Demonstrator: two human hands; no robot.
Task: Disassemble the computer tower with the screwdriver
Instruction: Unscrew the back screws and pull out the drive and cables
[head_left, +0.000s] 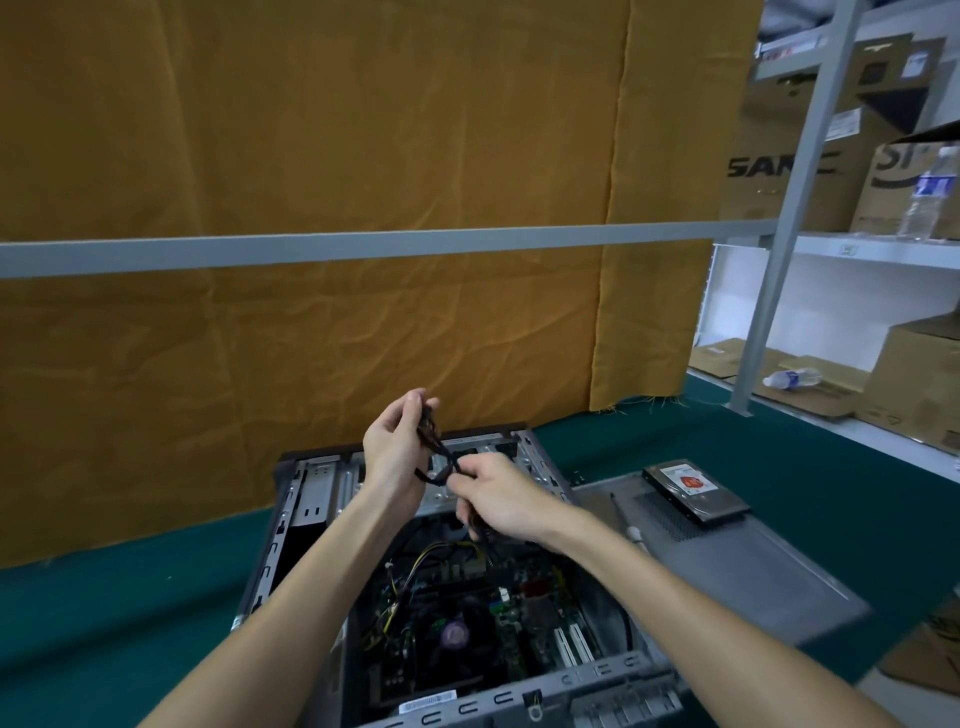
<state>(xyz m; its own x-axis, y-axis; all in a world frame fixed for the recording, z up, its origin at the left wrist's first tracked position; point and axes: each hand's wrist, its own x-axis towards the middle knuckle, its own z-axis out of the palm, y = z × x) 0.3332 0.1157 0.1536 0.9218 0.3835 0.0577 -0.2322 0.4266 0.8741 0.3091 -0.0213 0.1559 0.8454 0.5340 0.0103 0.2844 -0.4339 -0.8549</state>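
- Computer tower (311, 519) lies open on green table (130, 623), motherboard exposed.
- Left hand (395, 452) and right hand (493, 493) both grip black cable (439, 460) above it.
- Cardboard box (769, 171) reads "SAN".

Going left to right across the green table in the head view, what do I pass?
Open computer tower → screwdriver → hard drive on the removed side panel → lying water bottle.
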